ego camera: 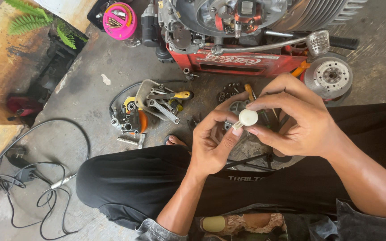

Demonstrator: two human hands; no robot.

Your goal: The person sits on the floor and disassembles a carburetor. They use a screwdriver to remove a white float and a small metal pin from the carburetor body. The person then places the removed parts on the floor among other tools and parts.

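Note:
A small cream-white round plastic part (248, 118) with a short stem sits between both my hands, above my black-trousered knees. My right hand (298, 119) pinches its disc between thumb and fingers. My left hand (214, 142) holds the stem end from below with thumb and fingertips. Under the hands, partly hidden, lies a dark metal gear-like piece (237, 107) on the concrete floor.
An engine (228, 20) rests on a red crate (237, 62) ahead. A grey tray (147, 91) of wrenches and a yellow-handled tool lies to the left. A metal disc-shaped part (331, 76) sits at right. Black cables (45, 196) coil at the lower left, and a pink tub (119, 20) stands behind.

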